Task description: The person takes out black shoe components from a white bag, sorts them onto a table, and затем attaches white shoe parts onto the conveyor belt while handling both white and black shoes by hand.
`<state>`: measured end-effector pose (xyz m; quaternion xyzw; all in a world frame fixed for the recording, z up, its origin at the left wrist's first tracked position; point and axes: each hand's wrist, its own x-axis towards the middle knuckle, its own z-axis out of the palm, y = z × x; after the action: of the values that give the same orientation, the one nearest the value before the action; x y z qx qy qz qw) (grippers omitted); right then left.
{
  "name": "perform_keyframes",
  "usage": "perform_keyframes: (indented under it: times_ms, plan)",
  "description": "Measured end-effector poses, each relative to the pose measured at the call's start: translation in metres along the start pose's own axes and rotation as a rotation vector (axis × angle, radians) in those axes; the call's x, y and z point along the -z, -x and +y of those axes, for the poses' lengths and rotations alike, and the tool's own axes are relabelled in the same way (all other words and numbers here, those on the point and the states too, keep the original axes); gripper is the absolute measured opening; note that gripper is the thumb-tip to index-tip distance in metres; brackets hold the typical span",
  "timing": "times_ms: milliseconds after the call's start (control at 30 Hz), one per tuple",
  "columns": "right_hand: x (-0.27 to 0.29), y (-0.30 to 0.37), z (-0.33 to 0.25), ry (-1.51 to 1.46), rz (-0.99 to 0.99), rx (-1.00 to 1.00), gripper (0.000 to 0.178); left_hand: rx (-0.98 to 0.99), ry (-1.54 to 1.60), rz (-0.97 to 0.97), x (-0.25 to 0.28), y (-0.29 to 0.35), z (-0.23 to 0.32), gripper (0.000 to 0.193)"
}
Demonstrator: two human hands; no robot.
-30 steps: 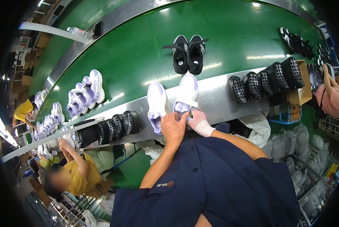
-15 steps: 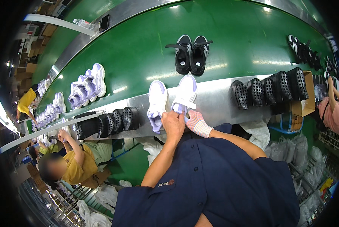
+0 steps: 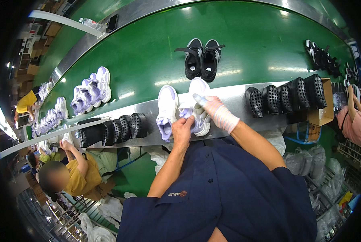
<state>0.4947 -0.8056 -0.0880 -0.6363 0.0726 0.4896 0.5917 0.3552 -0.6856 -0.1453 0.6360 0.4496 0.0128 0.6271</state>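
Two white-and-lilac sneakers stand side by side on the metal edge in front of me, toes pointing away. My left hand, bare, has its fingers pinched at the opening of the right-hand sneaker. Over that same shoe lies my right hand, in a striped glove with grey fingertips. Its thumb presses on the upper near the strap, and its fingers curl around the shoe's right side, partly hiding it. Untouched, the left-hand sneaker sits just beside. Beyond them, a pair of black sneakers rests with straps undone.
Black perforated shoe forms line the metal edge at right, with more forms at left. Lilac-and-white sneakers stand on the green belt. A person in yellow works at left, another in pink at right.
My right hand has risen from the heel end of the right-hand sneaker onto its upper and side. The strap, sticking out to the right before, is now under that hand.
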Motion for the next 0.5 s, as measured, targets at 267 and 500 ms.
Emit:
perform_keyframes:
  times_ms: [267, 500]
  plan:
    - [-0.006, -0.006, 0.001, 0.053, -0.033, 0.005, 0.021, 0.091, 0.053, -0.059, 0.007, 0.001, -0.001, 0.026]
    - [0.005, -0.001, 0.036, 0.345, 0.076, 0.068, 0.027, 0.118, 0.155, -0.067, 0.013, -0.005, -0.013, 0.025]
